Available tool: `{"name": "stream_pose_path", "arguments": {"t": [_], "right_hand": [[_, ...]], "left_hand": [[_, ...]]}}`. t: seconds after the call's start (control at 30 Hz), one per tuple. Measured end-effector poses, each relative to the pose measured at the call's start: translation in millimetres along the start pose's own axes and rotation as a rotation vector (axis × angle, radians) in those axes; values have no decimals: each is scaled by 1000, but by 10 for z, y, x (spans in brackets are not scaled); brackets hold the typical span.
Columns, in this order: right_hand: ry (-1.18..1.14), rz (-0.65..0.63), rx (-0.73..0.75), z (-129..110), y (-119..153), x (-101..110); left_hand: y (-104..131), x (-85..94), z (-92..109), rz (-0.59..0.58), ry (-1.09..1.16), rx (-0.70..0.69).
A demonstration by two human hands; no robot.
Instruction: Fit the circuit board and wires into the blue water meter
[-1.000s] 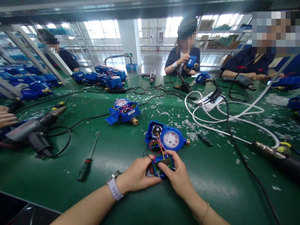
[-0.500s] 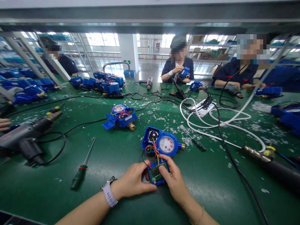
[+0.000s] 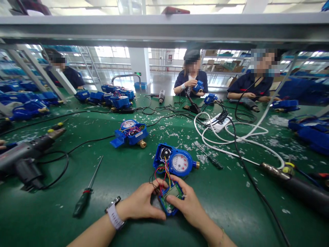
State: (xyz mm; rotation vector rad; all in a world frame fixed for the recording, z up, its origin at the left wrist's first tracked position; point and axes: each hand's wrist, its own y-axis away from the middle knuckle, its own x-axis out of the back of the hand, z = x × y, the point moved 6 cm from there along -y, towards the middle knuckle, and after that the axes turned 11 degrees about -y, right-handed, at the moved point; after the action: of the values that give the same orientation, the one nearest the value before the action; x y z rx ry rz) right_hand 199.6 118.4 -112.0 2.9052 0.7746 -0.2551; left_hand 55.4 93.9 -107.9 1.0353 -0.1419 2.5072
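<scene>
Head camera shows the left hand (image 3: 142,204) and right hand (image 3: 189,204) pinching a small circuit board (image 3: 170,198) between them, its coloured wires (image 3: 162,173) running to the blue water meter (image 3: 174,162) just beyond. Bare green table (image 3: 226,202) lies right of the hands; a screwdriver (image 3: 86,190) lies well left.

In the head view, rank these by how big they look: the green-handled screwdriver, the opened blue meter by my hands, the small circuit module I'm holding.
1. Green-handled screwdriver, longest.
2. Opened blue meter, shorter but bulkier, so its place against the screwdriver is unsure.
3. Circuit module, smallest, partly hidden by the left hand and right hand.
</scene>
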Motion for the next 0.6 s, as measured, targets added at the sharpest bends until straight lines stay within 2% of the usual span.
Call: {"name": "stream_pose_path", "arguments": {"t": [0.13, 0.3, 0.6], "right_hand": [[14, -80, -9, 45, 4, 7], [20, -198, -24, 90, 45, -14], [40, -229, -57, 79, 98, 51]], "left_hand": [[0, -53, -20, -94, 216, -10], [-13, -139, -127, -110, 349, -3], [-11, -160, -103, -105, 325, -40]]}}
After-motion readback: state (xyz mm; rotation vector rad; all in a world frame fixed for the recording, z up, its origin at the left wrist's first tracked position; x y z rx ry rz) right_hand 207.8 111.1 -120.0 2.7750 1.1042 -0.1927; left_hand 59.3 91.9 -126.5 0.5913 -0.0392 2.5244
